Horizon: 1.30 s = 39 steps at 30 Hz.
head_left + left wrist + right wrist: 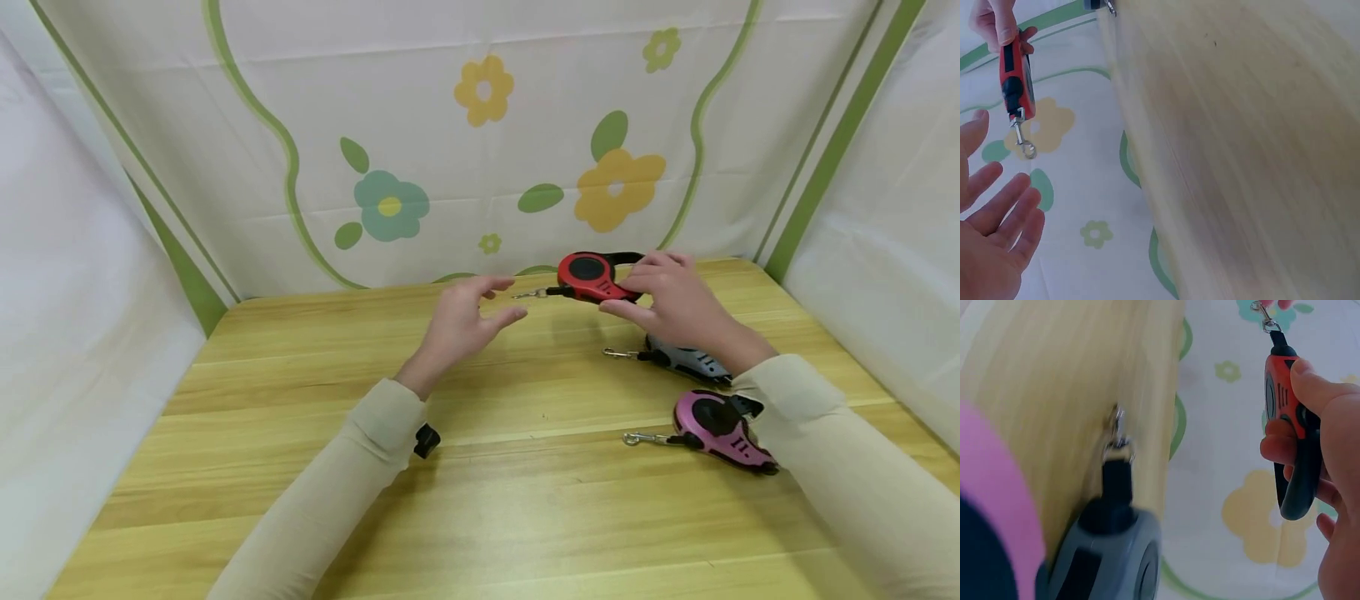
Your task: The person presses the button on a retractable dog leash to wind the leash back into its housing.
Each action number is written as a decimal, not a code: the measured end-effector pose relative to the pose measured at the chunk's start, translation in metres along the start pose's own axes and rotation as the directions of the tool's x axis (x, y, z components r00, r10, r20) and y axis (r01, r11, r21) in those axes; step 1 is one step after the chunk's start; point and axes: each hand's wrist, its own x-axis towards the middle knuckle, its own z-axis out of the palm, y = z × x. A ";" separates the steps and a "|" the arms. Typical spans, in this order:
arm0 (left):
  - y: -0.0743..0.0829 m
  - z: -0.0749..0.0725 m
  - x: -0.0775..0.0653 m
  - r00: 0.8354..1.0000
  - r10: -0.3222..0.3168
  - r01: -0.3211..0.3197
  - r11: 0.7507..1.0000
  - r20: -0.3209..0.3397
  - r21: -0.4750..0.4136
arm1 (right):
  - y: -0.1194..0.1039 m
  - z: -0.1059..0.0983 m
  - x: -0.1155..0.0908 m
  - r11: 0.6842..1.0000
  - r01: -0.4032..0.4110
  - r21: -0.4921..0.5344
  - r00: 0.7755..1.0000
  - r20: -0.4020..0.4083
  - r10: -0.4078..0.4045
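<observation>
Above the table's far side, my right hand (667, 292) grips a red and black retractable dog leash (587, 277), its thumb along the casing in the right wrist view. The leash's metal snap hook (532, 293) points left, toward my left hand (467, 317). That hand is apart from the hook, with its thumb and fingers spread and nothing between them, as the left wrist view (997, 231) also shows. Beneath my right wrist lies a grey retractable leash (686, 360), partly hidden by the arm. Nearer to me is a pink retractable leash (720, 425), its handle end by my right sleeve.
The leashes lie on a wooden table (480, 500) at the right. A white cloth with printed flowers (450, 150) hangs behind the far edge, and plain white cloth (885, 217) stands along both sides. A small black piece (427, 441) sits at my left cuff.
</observation>
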 end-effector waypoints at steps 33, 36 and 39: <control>0.038 0.062 0.008 0.892 0.014 -0.136 0.961 0.451 0.239 | 0.107 0.009 -0.025 0.892 -0.429 -0.140 0.820 0.354 0.450; 0.037 0.063 0.008 0.892 0.017 -0.139 0.961 0.453 0.238 | 0.112 0.011 -0.024 0.884 -0.449 -0.131 0.813 0.351 0.465; 0.037 0.064 0.007 0.899 -0.018 -0.104 0.962 0.438 0.253 | 0.116 0.012 -0.024 0.872 -0.472 -0.131 0.802 0.349 0.486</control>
